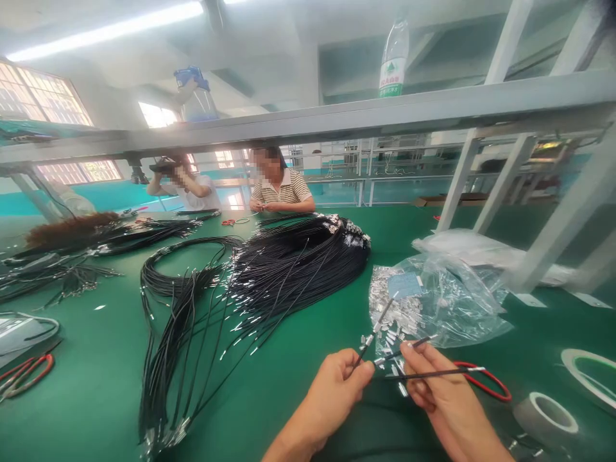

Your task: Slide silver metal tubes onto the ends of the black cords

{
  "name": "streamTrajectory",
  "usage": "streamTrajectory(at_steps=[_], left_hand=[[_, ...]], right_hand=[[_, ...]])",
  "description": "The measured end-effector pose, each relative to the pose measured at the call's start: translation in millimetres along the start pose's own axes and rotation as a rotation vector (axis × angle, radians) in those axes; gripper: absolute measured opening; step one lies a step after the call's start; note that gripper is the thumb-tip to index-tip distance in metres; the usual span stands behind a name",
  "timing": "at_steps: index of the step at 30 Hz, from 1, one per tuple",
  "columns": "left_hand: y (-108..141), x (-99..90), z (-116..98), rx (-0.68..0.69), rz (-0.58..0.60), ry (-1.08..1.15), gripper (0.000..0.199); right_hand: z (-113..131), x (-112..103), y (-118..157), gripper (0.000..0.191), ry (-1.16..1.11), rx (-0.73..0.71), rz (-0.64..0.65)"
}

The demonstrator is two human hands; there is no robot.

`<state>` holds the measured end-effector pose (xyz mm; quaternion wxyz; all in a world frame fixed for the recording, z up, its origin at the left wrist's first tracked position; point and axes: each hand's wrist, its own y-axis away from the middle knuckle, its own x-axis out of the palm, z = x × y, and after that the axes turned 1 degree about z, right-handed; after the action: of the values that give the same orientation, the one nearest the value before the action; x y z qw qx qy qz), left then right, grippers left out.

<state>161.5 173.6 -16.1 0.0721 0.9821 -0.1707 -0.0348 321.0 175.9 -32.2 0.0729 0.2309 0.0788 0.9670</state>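
Note:
My left hand (pixel 337 385) is closed, pinching a thin black cable (pixel 366 347) between thumb and fingers. A small silver metal sleeve sits partway along that cable, which points up and away from me. Two black cable ends are at my right hand (pixel 440 398): one is pinched between thumb and fingers, and the other black cable (pixel 433 374), with a silvery tip, crosses the fingers. Both hands are close together, in front of a clear plastic bag (pixel 462 314). Small silver sleeves (pixel 395 311) spill from its mouth onto the green table.
A large bundle of black cables (pixel 298 269) lies mid-table, with a looped bundle (pixel 168 340) to its left. Red-handled scissors (pixel 491 382) and a tape roll (pixel 548 414) lie at right. A metal shelf (pixel 308 119) spans overhead. Two people (pixel 282 189) are across the table.

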Motion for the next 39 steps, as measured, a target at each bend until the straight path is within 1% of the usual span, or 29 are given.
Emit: streamTrajectory(at_steps=[2, 3, 5, 7, 9, 10, 12, 13, 15, 17, 18, 20, 22, 23, 26, 28, 30, 31, 35, 36, 38, 39], left_hand=[[2, 0.1, -2, -0.007, 0.042, 0.01, 0.039], [2, 0.6, -2, -0.014, 0.062, 0.008, 0.039], [3, 2.5, 0, -0.026, 0.092, -0.01, 0.039], [3, 4.4, 2, -0.02, 0.102, -0.011, 0.04], [2, 5.2, 3, -0.007, 0.089, 0.011, 0.04], [2, 5.1, 3, -0.002, 0.075, 0.024, 0.04], [1, 3.5, 2, 0.002, 0.048, 0.042, 0.04], [1, 2.2, 1, 0.007, 0.033, 0.044, 0.039], [1, -1.2, -1, 0.015, -0.008, 0.037, 0.039], [1, -4.9, -2, 0.013, -0.058, 0.029, 0.039], [1, -6.5, -2, 0.008, -0.08, 0.029, 0.039], [1, -8.6, -3, -0.004, -0.103, 0.035, 0.039], [1, -9.1, -3, -0.01, -0.102, 0.033, 0.039], [1, -8.9, -4, -0.01, -0.102, 0.027, 0.039], [1, -7.4, -5, -0.011, -0.106, 0.008, 0.04], [1, -6.7, -5, -0.015, -0.106, 0.0, 0.04], [1, -6.6, -4, -0.019, -0.105, -0.009, 0.04], [0, -6.9, -4, -0.02, -0.108, -0.017, 0.041], [-3, -9.2, -1, -0.026, -0.141, -0.051, 0.044], [-4, -10.0, -1, -0.029, -0.15, -0.055, 0.045], [-5, -11.5, -1, -0.036, -0.16, -0.056, 0.048], [-5, -12.0, -1, -0.039, -0.163, -0.054, 0.05]], right_hand=[[-1, 0, 2, 0.048, 0.015, -0.038, 0.018], [-2, 0, 2, 0.048, -0.002, -0.038, 0.006], [-6, -3, 2, 0.052, -0.09, 0.027, -0.026], [-8, -5, 1, 0.055, -0.204, 0.125, -0.021], [-9, -6, 0, 0.054, -0.218, 0.176, 0.032], [-9, -7, 0, 0.053, -0.17, 0.189, 0.079], [-5, -11, -3, 0.055, 0.009, 0.189, 0.16], [-2, -14, -5, 0.058, 0.119, 0.17, 0.181], [7, -25, -13, 0.063, 0.339, 0.066, 0.163], [15, -39, -23, 0.055, 0.569, -0.073, 0.11], [19, -45, -28, 0.049, 0.685, -0.128, 0.113], [22, -56, -35, 0.039, 0.91, -0.201, 0.178], [22, -59, -37, 0.032, 1.129, -0.214, 0.255], [20, -59, -37, 0.029, 1.246, -0.198, 0.276], [13, -54, -34, 0.017, 1.557, -0.117, 0.264], [9, -51, -32, 0.011, 1.641, -0.115, 0.255], [6, -52, -33, 0.01, 1.635, -0.148, 0.266], [5, -53, -35, 0.011, 1.593, -0.161, 0.274], [3, -57, -40, 0.02, 1.321, -0.188, 0.259], [4, -57, -40, 0.023, 1.284, -0.199, 0.256], [9, -53, -37, 0.03, 1.182, -0.158, 0.276], [13, -51, -35, 0.033, 1.057, -0.101, 0.292]])
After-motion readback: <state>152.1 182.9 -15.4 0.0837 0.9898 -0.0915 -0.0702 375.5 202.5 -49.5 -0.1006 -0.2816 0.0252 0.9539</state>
